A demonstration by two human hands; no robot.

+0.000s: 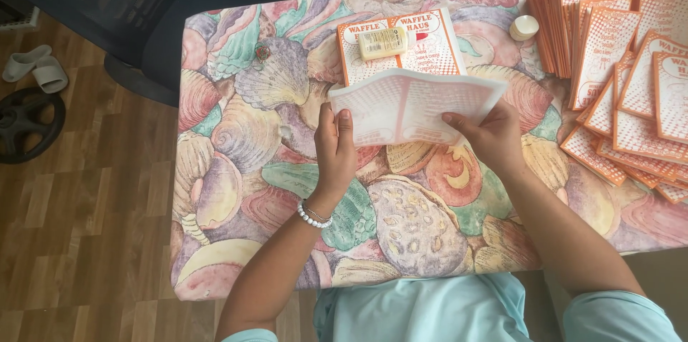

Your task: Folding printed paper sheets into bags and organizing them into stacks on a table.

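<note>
Both my hands hold one white-and-orange printed paper sheet above the table, its pale back toward me and a fold line down its middle. My left hand grips its lower left edge with the thumb on top. My right hand grips its lower right edge. Just beyond it lies a flat orange-and-white printed sheet with a pale yellow glue stick resting across it.
The table wears a seashell-patterned cloth. Stacks and a spread of orange printed sheets fill the right side, with a small round cap beside them. A dark office chair stands at the far left; slippers and a weight plate lie on the wood floor.
</note>
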